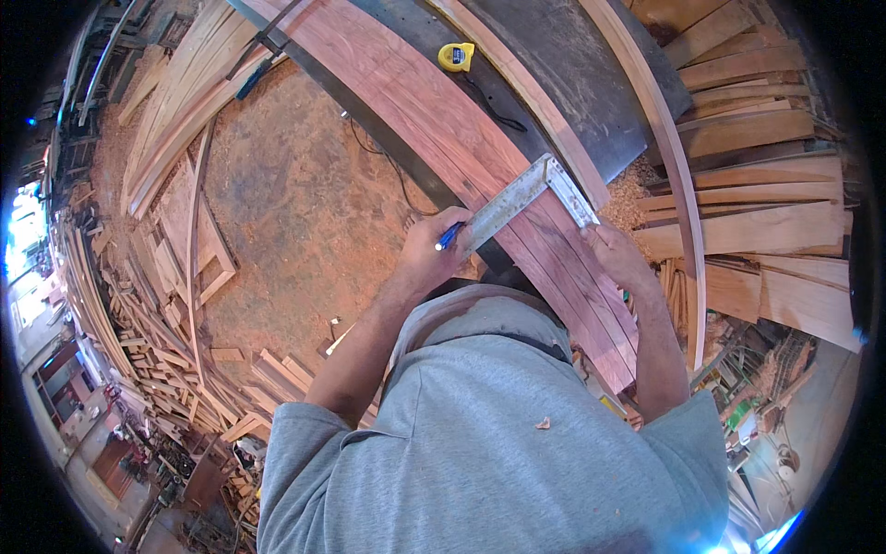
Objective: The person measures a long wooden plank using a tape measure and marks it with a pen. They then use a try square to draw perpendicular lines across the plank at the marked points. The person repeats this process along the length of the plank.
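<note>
- The left hand (432,247) is closed around a blue pen (449,236), its tip set against the near edge of the metal try square (528,194).
- The square's long blade lies flat across the reddish wooden board (434,120), crossing it from the board's left edge toward its right edge; the shorter stock sits at the right end, hooked along the board's far edge.
- The right hand (616,254) rests on the board just below the stock, fingers curled down against the wood and the square's end; how firm its grip is, I cannot tell.
- The board runs lengthwise from the upper left down toward the person's body, lying on the dark bench (563,65).
- A yellow tape measure (456,56) sits on the bench well beyond the square, beside the board's right edge.
- Left of the board the sawdust-covered floor (295,212) lies open, with a thin cable trailing across it.
- To the right, stacked planks (766,185) crowd close to the bench, and a long narrow strip (674,166) runs alongside it.
</note>
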A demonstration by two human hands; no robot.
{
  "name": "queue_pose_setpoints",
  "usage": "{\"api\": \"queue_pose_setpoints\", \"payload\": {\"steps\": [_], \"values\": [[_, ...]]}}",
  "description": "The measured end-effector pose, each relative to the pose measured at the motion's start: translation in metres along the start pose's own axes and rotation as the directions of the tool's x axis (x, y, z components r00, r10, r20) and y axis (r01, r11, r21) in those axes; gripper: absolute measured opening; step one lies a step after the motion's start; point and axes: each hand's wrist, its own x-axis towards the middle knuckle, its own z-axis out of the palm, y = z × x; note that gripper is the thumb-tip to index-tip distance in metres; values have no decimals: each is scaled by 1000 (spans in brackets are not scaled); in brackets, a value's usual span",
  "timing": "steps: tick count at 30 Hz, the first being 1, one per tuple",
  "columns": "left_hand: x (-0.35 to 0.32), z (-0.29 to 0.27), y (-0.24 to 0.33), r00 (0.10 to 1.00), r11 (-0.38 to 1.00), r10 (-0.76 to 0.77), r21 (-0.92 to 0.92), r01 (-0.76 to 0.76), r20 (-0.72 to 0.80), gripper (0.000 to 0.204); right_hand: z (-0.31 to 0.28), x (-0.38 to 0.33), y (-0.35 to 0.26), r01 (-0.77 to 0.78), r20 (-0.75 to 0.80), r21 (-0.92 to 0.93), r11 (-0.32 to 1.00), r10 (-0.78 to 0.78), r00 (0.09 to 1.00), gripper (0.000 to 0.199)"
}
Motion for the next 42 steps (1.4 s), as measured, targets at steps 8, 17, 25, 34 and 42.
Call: {"api": "queue_pose_setpoints", "payload": {"steps": [8,17,25,34,42], "values": [[14,-37,64,980,953,162,275,-125,-115,22,1,-3,-1,-4,-19,-34,999,3,1000,39],[87,3,55,950,949,303,64,-308,69,26,1,-5,-5,35,-42,-57,998,-37,998,36],[95,4,59,913,895,390,187,-406,116,26,6,-2,4,80,-66,3,997,-79,995,37],[77,-14,69,954,920,233,275,-279,187,24,0,-5,-9,33,-48,-21,999,-34,998,37],[88,-6,66,920,892,337,245,-380,198,22,3,0,3,-6,-8,-67,998,5,1000,36]]}}
